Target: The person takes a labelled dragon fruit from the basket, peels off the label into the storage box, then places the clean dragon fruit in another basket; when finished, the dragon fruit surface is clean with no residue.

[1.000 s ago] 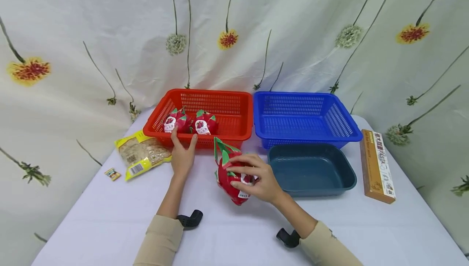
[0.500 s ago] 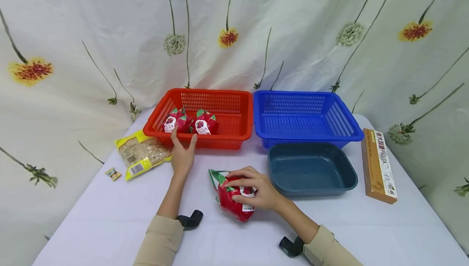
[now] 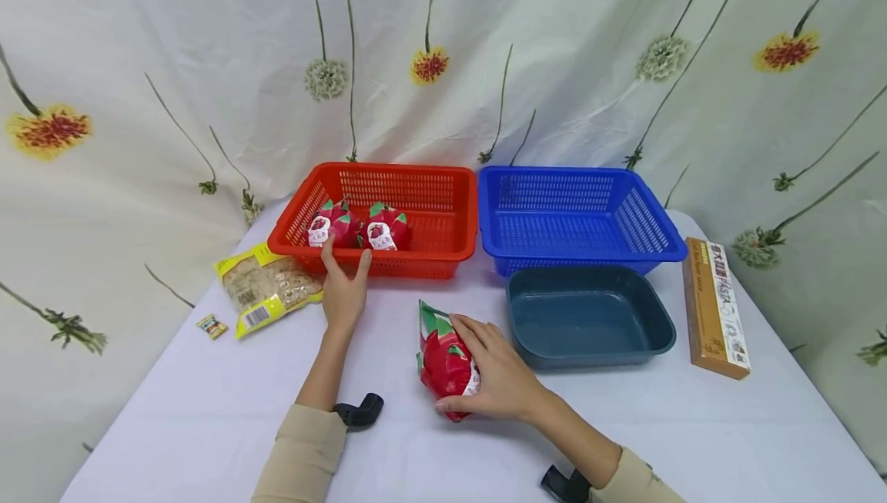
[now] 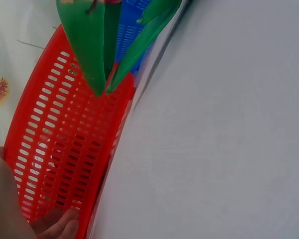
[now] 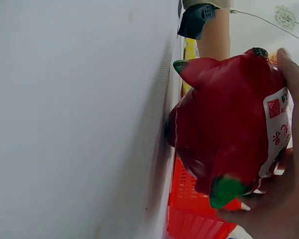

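Note:
My right hand holds a red dragon fruit with green leaf tips and a white label, thumb at its near side and fingers along its right. In the right wrist view the dragon fruit is close over the white table, its label against the palm. My left hand grips the front wall of the red basket, which holds two more dragon fruits side by side at its left. The left wrist view shows the thumb at the rim and the fingers under the basket wall.
A blue basket adjoins the red one on the right. In front of it is a dark teal tray, with a pasta box further right. A yellow bag and a small packet lie left of the red basket.
The right hand brings the dragon fruit down toward the table and nearer the body, then turns it so its leaves point more upright. The left hand stays at the red basket.

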The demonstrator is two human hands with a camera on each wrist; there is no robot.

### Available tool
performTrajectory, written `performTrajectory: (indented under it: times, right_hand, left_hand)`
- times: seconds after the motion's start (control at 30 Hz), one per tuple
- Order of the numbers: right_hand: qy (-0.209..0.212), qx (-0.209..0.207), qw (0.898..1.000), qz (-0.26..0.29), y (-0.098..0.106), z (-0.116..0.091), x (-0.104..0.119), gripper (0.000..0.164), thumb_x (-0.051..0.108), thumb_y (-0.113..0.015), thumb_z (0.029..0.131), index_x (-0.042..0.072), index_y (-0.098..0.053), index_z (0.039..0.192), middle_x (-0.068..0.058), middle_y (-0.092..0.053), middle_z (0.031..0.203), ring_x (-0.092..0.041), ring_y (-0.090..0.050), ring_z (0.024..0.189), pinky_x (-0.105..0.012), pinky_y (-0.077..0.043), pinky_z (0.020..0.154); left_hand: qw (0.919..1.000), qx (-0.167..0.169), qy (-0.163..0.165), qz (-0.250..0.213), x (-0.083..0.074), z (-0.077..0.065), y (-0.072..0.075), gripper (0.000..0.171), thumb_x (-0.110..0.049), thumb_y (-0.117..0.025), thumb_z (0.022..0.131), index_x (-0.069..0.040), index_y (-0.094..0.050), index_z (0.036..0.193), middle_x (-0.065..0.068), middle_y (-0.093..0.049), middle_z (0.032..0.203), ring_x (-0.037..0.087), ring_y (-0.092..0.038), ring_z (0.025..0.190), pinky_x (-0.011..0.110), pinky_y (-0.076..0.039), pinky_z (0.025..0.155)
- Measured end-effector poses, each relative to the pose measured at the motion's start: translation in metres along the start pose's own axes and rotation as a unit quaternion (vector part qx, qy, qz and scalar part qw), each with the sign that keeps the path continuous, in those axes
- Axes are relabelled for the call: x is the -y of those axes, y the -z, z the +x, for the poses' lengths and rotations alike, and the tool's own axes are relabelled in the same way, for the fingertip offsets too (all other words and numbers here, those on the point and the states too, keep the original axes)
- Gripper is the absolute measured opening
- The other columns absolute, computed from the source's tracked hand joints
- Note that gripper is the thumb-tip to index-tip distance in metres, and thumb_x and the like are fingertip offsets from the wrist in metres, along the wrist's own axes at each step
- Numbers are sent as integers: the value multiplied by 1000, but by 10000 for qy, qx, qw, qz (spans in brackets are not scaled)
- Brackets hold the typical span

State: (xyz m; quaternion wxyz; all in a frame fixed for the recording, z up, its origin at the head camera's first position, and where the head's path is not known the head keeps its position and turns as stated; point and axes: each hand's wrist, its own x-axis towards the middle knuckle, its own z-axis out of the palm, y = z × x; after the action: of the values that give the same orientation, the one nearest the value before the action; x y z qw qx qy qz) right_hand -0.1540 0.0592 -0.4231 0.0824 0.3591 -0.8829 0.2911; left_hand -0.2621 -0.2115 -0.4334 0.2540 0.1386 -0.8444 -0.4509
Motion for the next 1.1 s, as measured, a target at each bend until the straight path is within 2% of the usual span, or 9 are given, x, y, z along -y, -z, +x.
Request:
performTrajectory:
  times: [0.13, 0.37, 0.57, 0.7, 0.8, 0.9, 0.97, 1.0, 1.1]
  right_hand:
    - [-146, 254, 9995, 84, 3, -1, -2, 102, 68, -66, 65, 23, -23, 147, 3, -25, 147, -15, -28, 130, -40, -47, 88]
    - [-595, 716, 9956, -64, 16, -2, -5, 92, 76, -58, 66, 49, -17, 143, -9, -29, 146, -32, -36, 127, -53, -46, 84]
    - [-498, 762, 9940, 604, 20, -2, -10, 96, 64, -67, 70, 29, -21, 147, -4, -36, 144, -23, -41, 126, -44, -46, 90]
    - [-362, 708, 9918, 1001, 19, -1, -14, 92, 51, -73, 72, 16, -29, 145, -3, -42, 140, -19, -43, 123, -38, -47, 90]
    - [-281, 796, 9887, 1236, 19, 2, -17, 87, 44, -74, 73, 19, -32, 144, -4, -38, 142, -21, -38, 127, -40, -47, 88]
    - [-420, 1006, 9840, 1408, 18, 4, -20, 84, 45, -74, 73, 30, -32, 144, -6, -30, 147, -24, -29, 132, -45, -47, 88]
    - [-564, 1144, 9798, 1539, 16, 5, -23, 82, 46, -73, 73, 37, -31, 143, -8, -28, 147, -26, -26, 133, -47, -47, 86]
    - [-585, 1188, 9776, 1636, 15, 5, -24, 81, 46, -73, 74, 38, -30, 143, -6, -29, 146, -25, -26, 133, -48, -47, 87]
    - [-545, 1274, 9683, 2078, 20, 7, -20, 80, 37, -74, 76, 32, -31, 144, -3, -34, 143, -23, -30, 131, -42, -46, 89]
  left_hand:
    - [10000, 33, -18, -11, -1, 3, -1, 74, -61, -48, 85, -32, -11, 143, 19, -41, 137, 40, -49, 113, 55, -44, 86]
    - [9996, 271, 114, -1, -7, 3, 5, 76, -60, -48, 86, -32, -8, 144, 19, -36, 140, 40, -44, 119, 57, -40, 91]
    - [9971, 641, 343, 219, -15, 0, 15, 84, -56, -49, 87, -30, 4, 147, 20, -35, 140, 39, -41, 121, 57, -40, 91]
    - [9964, 241, 397, 705, -22, -7, 24, 83, -51, -50, 88, -23, 1, 148, 22, -45, 129, 37, -48, 110, 55, -45, 84]
    - [9970, -144, 58, 754, -30, -14, 31, 75, -47, -51, 89, -15, -15, 146, 19, -54, 109, 32, -54, 91, 46, -48, 71]
    - [9963, 391, -657, 396, -37, -22, 35, 63, -45, -52, 90, -11, -32, 139, 13, -57, 91, 26, -54, 76, 36, -47, 61]
    - [9828, 1414, -1185, 67, -39, -27, 37, 58, -42, -53, 91, -10, -36, 136, 10, -60, 91, 24, -56, 77, 34, -48, 63]
    - [9679, 2091, -1387, -103, -38, -30, 37, 55, -39, -53, 92, -12, -36, 137, 11, -60, 98, 24, -57, 84, 36, -50, 68]
    - [9008, 4024, -1577, -429, -36, -38, 31, 56, -31, -55, 92, -19, -30, 141, 14, -55, 117, 28, -53, 106, 42, -48, 84]
